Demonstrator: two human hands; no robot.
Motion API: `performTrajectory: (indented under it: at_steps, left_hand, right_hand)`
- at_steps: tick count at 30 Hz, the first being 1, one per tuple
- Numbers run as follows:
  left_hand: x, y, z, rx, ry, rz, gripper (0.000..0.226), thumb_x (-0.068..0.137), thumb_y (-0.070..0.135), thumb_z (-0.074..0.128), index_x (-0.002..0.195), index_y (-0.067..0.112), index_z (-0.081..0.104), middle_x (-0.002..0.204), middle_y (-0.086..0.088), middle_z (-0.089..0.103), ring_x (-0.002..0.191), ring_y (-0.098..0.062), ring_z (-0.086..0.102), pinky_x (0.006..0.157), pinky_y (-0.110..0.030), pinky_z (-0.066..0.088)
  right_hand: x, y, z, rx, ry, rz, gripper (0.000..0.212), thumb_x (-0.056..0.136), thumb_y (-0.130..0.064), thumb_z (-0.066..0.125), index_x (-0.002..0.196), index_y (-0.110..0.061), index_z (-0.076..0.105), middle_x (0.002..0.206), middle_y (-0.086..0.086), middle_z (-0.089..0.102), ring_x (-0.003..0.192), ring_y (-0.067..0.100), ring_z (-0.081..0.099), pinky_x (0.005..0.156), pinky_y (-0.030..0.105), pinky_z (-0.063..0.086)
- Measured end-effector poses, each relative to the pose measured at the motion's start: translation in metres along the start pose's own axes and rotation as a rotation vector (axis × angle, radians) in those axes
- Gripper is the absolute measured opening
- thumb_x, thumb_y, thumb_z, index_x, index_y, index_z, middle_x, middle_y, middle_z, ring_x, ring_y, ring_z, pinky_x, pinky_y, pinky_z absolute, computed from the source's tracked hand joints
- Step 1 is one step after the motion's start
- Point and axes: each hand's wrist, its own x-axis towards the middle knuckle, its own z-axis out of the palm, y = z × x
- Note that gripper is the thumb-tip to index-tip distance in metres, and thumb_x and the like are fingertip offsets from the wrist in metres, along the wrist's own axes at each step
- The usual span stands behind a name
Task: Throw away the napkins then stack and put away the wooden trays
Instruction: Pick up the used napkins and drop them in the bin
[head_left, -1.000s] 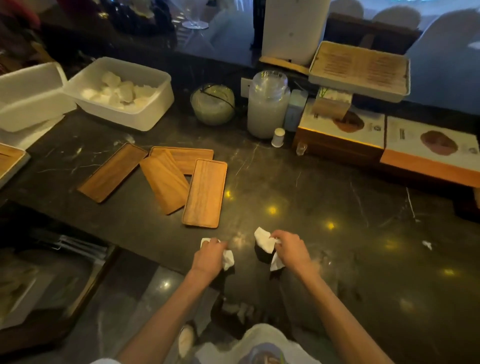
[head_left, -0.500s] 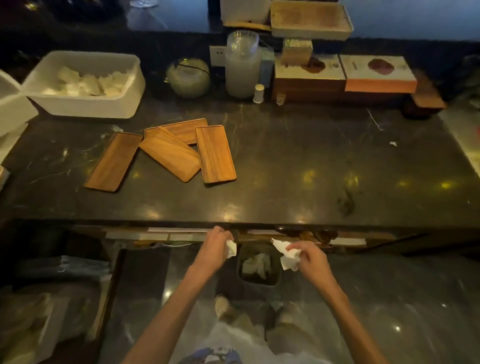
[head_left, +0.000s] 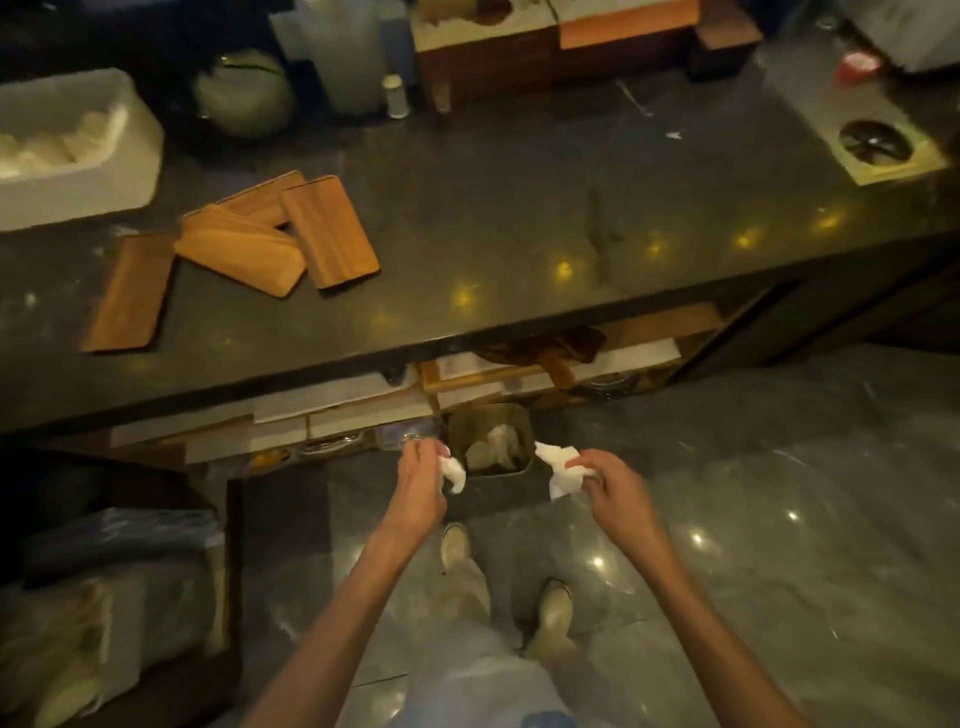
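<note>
My left hand (head_left: 418, 486) is shut on a crumpled white napkin (head_left: 453, 472) just left of a small bin (head_left: 491, 415) on the floor under the counter. My right hand (head_left: 610, 480) is shut on a second white napkin (head_left: 558, 467) just right of that bin. Crumpled napkins lie inside the bin. Several wooden trays (head_left: 327, 231) lie loose and partly overlapping on the dark counter (head_left: 519, 218) at the left, with one tray (head_left: 132, 293) apart at the far left.
A white tub (head_left: 130, 156) of white pieces stands at the counter's back left. Jars and boxes (head_left: 483, 57) line the back edge. Shelves under the counter hold clutter. A bagged bundle (head_left: 104, 623) sits on the floor at left. My feet (head_left: 553, 605) stand on the polished floor.
Both hands carried the napkins off the counter and down to either side of the floor bin. The view tilted downward and the counter slid up in the frame.
</note>
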Motion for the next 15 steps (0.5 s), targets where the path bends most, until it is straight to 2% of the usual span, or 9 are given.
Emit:
performTrajectory:
  at_steps: [2,5,7,10,12,15]
  left_hand:
    - [-0.001,0.005,0.011,-0.019,0.013,-0.032,0.051,0.078,-0.017,0.053,0.121,0.009,0.045,0.131,-0.011,0.035,0.116,-0.026,0.041,0.103,-0.038,0.043]
    - [0.009,0.005,0.021,-0.005,-0.045,-0.031,0.045,0.081,-0.013,0.054,0.117,0.012,0.048,0.128,-0.011,0.038,0.114,-0.026,0.042,0.098,-0.036,0.045]
    - [0.023,-0.001,0.024,0.025,-0.095,0.025,0.031,0.089,0.0,0.055,0.114,0.017,0.048,0.126,-0.009,0.041,0.11,-0.023,0.046,0.091,-0.033,0.047]
    - [0.056,-0.015,0.033,0.165,-0.174,0.126,0.031,0.091,0.01,0.06,0.119,0.018,0.048,0.122,-0.009,0.048,0.106,-0.027,0.055,0.088,-0.039,0.051]
    - [0.082,-0.024,0.043,0.21,-0.223,0.178,0.03,0.091,0.013,0.061,0.119,0.017,0.052,0.117,-0.009,0.053,0.102,-0.028,0.059,0.085,-0.035,0.05]
    - [0.118,-0.036,0.059,0.256,-0.26,0.225,0.035,0.086,0.008,0.063,0.119,0.02,0.059,0.107,-0.006,0.056,0.095,-0.027,0.059,0.08,-0.032,0.047]
  right_hand:
    - [-0.015,0.012,-0.008,0.048,0.015,0.021,0.036,0.086,0.006,0.055,0.093,-0.025,0.072,0.107,-0.009,0.065,0.1,0.008,0.061,0.082,0.014,0.049]
    - [-0.03,0.027,-0.014,0.058,0.005,0.071,0.038,0.086,0.006,0.049,0.091,-0.023,0.073,0.099,-0.004,0.07,0.091,0.009,0.067,0.08,0.032,0.059]
    - [-0.032,0.031,-0.015,0.071,0.029,0.114,0.04,0.086,0.004,0.048,0.09,-0.029,0.071,0.097,0.002,0.072,0.078,0.004,0.069,0.07,0.029,0.06]
    - [-0.018,0.037,-0.006,0.063,0.056,0.164,0.041,0.087,0.001,0.05,0.088,-0.036,0.069,0.093,0.004,0.074,0.059,0.01,0.069,0.059,0.025,0.058]
    - [0.0,0.043,0.009,0.067,0.072,0.193,0.038,0.086,0.001,0.051,0.089,-0.028,0.073,0.091,-0.002,0.074,0.068,0.013,0.07,0.066,0.024,0.055]
    - [0.032,0.054,0.035,0.122,0.129,0.276,0.039,0.085,0.005,0.047,0.087,-0.022,0.075,0.096,-0.007,0.067,0.088,0.01,0.064,0.077,0.018,0.048]
